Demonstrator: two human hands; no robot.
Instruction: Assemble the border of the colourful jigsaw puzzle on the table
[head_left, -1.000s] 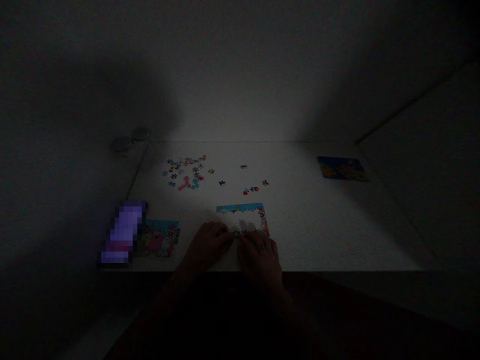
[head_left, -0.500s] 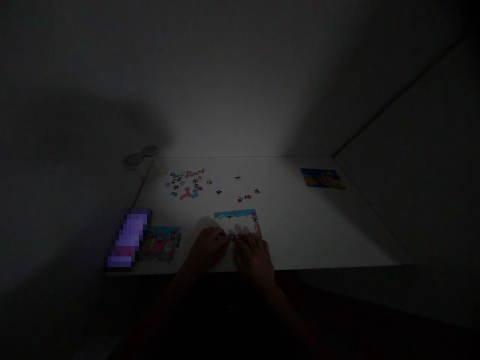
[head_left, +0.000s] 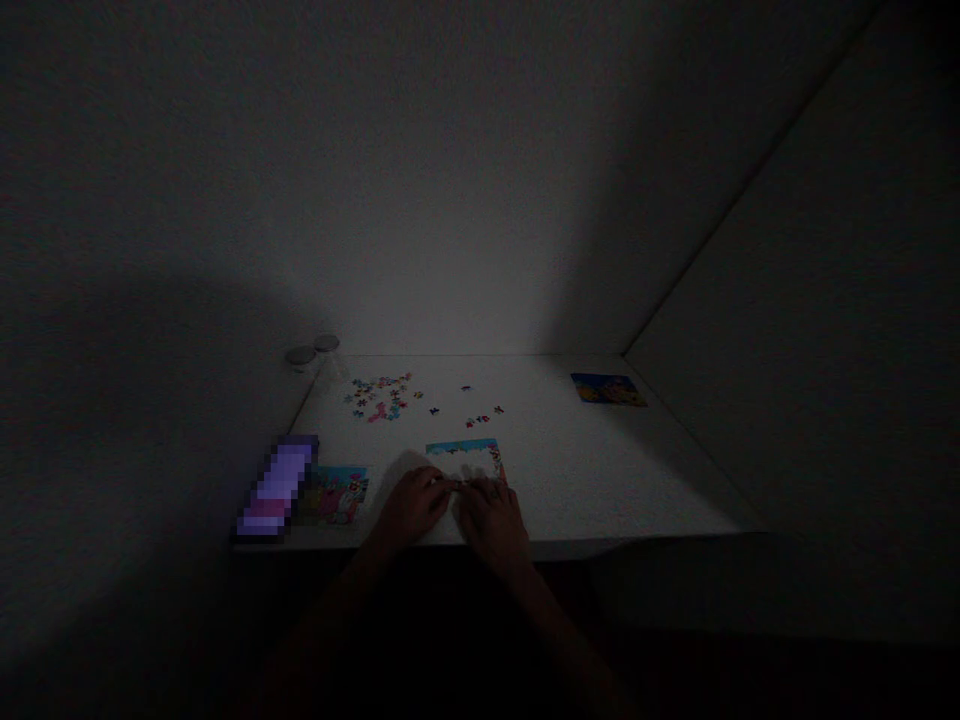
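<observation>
Shifted leftward in view, puzzle (head_left: 463, 445) lies beyond the right hand (head_left: 491, 517).

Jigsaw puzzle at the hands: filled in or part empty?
Part empty: the jigsaw puzzle shows a joined top strip and right side, with bare white inside them. The left hand and right hand hide its near side.

no readable text, apparently, no numbers
</observation>
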